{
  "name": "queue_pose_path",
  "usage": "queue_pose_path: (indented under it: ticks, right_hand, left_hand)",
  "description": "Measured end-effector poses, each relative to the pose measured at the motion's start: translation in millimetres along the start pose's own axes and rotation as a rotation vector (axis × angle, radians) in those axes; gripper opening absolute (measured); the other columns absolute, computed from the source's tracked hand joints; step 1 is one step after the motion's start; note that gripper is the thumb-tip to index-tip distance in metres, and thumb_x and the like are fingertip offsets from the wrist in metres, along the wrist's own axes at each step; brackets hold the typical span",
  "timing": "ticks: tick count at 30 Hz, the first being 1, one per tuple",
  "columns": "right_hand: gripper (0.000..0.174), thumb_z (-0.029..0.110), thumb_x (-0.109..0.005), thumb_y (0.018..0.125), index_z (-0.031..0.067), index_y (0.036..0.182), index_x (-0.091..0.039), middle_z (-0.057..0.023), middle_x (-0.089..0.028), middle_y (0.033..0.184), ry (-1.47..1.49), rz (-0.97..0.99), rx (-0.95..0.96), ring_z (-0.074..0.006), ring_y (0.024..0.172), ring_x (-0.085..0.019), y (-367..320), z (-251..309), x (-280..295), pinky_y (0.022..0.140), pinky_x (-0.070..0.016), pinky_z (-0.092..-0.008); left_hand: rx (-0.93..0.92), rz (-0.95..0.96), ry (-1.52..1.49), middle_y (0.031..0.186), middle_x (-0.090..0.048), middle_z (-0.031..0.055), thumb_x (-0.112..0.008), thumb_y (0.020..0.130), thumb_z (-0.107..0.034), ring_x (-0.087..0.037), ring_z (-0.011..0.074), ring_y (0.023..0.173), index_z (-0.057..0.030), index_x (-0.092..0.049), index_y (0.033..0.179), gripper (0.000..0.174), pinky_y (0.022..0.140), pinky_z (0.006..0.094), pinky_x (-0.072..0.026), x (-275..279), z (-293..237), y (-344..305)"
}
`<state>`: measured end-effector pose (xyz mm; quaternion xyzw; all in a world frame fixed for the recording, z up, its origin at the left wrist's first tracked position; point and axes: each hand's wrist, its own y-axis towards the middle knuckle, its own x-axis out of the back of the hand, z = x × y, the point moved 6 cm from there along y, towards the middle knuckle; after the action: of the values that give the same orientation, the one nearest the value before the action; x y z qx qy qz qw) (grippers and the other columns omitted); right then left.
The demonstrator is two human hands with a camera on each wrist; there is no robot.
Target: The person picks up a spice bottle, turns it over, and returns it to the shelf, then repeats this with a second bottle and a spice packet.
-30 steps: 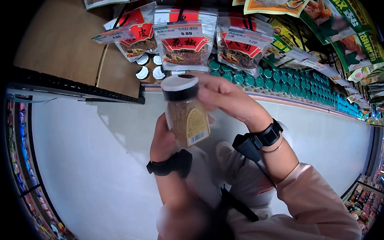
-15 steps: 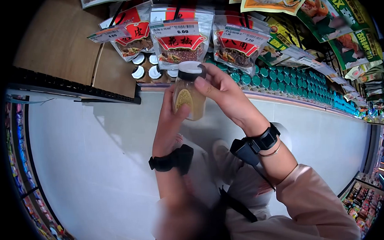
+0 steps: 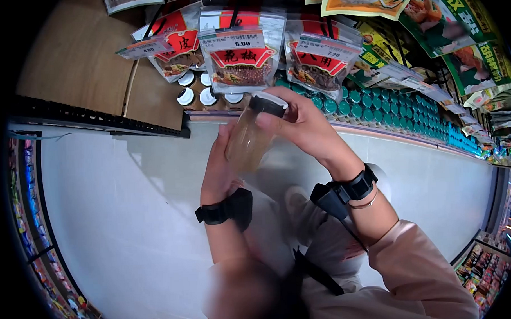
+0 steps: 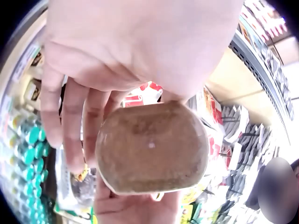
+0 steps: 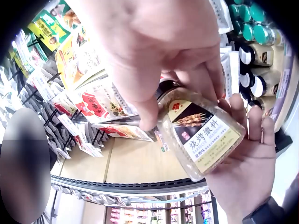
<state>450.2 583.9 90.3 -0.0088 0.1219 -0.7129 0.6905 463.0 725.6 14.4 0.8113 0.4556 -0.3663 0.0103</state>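
Note:
A clear jar of brownish powder point(image 3: 248, 142) with a black-and-white lid is tilted in front of the person. The right hand point(image 3: 308, 127) grips it around the lid, thumb on the near side. Along the jar's left side lies the left hand point(image 3: 213, 169). In the right wrist view the jar's label point(image 5: 198, 133) shows skewers, and the left hand point(image 5: 247, 161) lies behind the jar with fingers fairly straight. The jar's base point(image 4: 152, 149) faces the left wrist camera, the left hand point(image 4: 135, 51) above it and the right hand point(image 4: 140, 207) below.
Priced spice packets point(image 3: 243, 56) hang above the hands. Behind the jar are white-lidded jars point(image 3: 208, 96) and rows of green-lidded jars point(image 3: 377, 110). A wooden shelf point(image 3: 72, 59) with a black edge is at upper left; pale floor point(image 3: 122, 220) lies below.
The jar has turned and tilted, its yellow label no longer facing the head camera. The right hand stays at the lid; the left thumb no longer shows across the jar's front.

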Motion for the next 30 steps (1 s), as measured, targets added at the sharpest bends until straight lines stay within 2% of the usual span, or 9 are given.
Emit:
queue_pose_path:
  ticks: [3, 5, 7, 10, 13, 16, 19, 25, 30]
  right_hand:
    - [0.056, 0.036, -0.077, 0.083, -0.0031, 0.116, -0.054, -0.0107, -0.069, 0.085, -0.358, -0.239, 0.089, -0.0174, 0.076, -0.067, 1.2, -19.0, 16.3, 0.065, -0.0519, -0.0301]
    - [0.060, 0.043, -0.075, 0.082, -0.0047, 0.112, -0.054, -0.0152, -0.067, 0.078, -0.564, -0.185, 0.042, -0.0261, 0.071, -0.068, 0.8, -31.1, 16.0, 0.062, -0.0516, -0.0342]
    - [0.062, 0.050, -0.068, 0.086, -0.0070, 0.107, -0.054, -0.0221, -0.065, 0.072, -0.698, -0.121, 0.022, -0.0403, 0.070, -0.066, -1.0, -30.8, 11.5, 0.061, -0.0505, -0.0411]
    - [0.048, 0.033, -0.069, 0.090, -0.0023, 0.118, -0.054, -0.0200, -0.067, 0.086, -0.765, -0.016, -0.141, -0.0269, 0.073, -0.067, 0.1, -31.2, 10.7, 0.067, -0.0517, -0.0342]
    - [0.047, 0.031, -0.068, 0.091, -0.0030, 0.119, -0.053, -0.0201, -0.068, 0.085, -0.793, 0.029, -0.103, -0.0293, 0.074, -0.069, 6.4, -39.2, 16.4, 0.065, -0.0518, -0.0358]
    - [0.051, 0.035, -0.070, 0.087, -0.0068, 0.109, -0.051, -0.0242, -0.065, 0.075, -0.697, -0.122, 0.123, -0.0420, 0.072, -0.066, 13.5, -58.0, 19.1, 0.063, -0.0508, -0.0437]
    - [0.052, 0.033, -0.073, 0.084, -0.0061, 0.109, -0.049, -0.0242, -0.066, 0.078, -0.650, -0.252, 0.109, -0.0422, 0.072, -0.065, 24.5, -69.8, 21.6, 0.062, -0.0518, -0.0444]
    - [0.052, 0.033, -0.077, 0.078, -0.0006, 0.107, -0.050, -0.0201, -0.066, 0.081, -1.069, -0.459, 0.309, -0.0393, 0.084, -0.065, 34.6, -67.8, 20.6, 0.087, -0.0464, -0.0454]
    - [0.052, 0.033, -0.078, 0.075, 0.0000, 0.107, -0.053, -0.0205, -0.066, 0.092, -1.051, -0.518, 0.270, -0.0384, 0.097, -0.062, 43.6, -91.8, 23.8, 0.106, -0.0320, -0.0467]
  left_hand:
    - [-0.071, 0.050, 0.185, 0.128, -0.056, 0.0104, -0.055, 0.096, -0.040, -0.055, 0.0208, 0.115, -0.0091, -0.037, 0.139, 0.056, 0.095, 0.0358, -0.0451, 2.5, -5.3, -2.2]
    - [0.014, 0.087, 0.434, 0.131, -0.053, 0.0082, -0.064, 0.092, -0.025, -0.050, 0.0175, 0.120, -0.0082, -0.036, 0.139, 0.057, 0.101, 0.0343, -0.0394, 1.8, 0.2, -7.2]
    - [0.124, 0.116, 0.368, 0.130, -0.053, 0.0090, -0.068, 0.089, -0.016, -0.050, 0.0174, 0.119, -0.0082, -0.035, 0.139, 0.060, 0.100, 0.0336, -0.0406, 5.0, 7.1, -8.3]
    - [0.180, 0.128, 0.385, 0.130, -0.052, 0.0100, -0.069, 0.088, -0.013, -0.050, 0.0175, 0.118, -0.0075, -0.034, 0.141, 0.063, 0.099, 0.0325, -0.0412, 17.7, 7.3, -7.0]
    - [0.139, 0.065, 0.571, 0.132, -0.052, 0.0107, -0.067, 0.089, -0.014, -0.051, 0.0179, 0.118, -0.0060, -0.032, 0.145, 0.066, 0.099, 0.0315, -0.0409, 32.6, 10.0, -0.5]
    - [0.103, -0.033, 0.612, 0.135, -0.050, 0.0109, -0.065, 0.092, -0.015, -0.051, 0.0186, 0.119, -0.0039, -0.030, 0.147, 0.067, 0.100, 0.0310, -0.0398, 39.6, 14.3, 15.2]
    - [0.047, -0.168, 0.558, 0.130, -0.053, 0.0106, -0.062, 0.094, -0.016, -0.052, 0.0162, 0.116, -0.0020, -0.029, 0.148, 0.065, 0.099, 0.0287, -0.0398, 55.2, 28.6, 30.8]
    - [0.017, -0.202, 0.251, 0.123, -0.054, 0.0096, -0.049, 0.096, -0.007, -0.053, 0.0171, 0.117, 0.0007, -0.037, 0.140, 0.046, 0.101, 0.0305, -0.0432, 46.3, 52.3, 61.6]
    - [0.068, -0.172, 0.080, 0.111, -0.055, 0.0050, -0.042, 0.088, 0.004, -0.056, 0.0161, 0.106, -0.0011, -0.047, 0.126, 0.039, 0.098, 0.0291, -0.0449, 41.4, 64.6, 88.4]
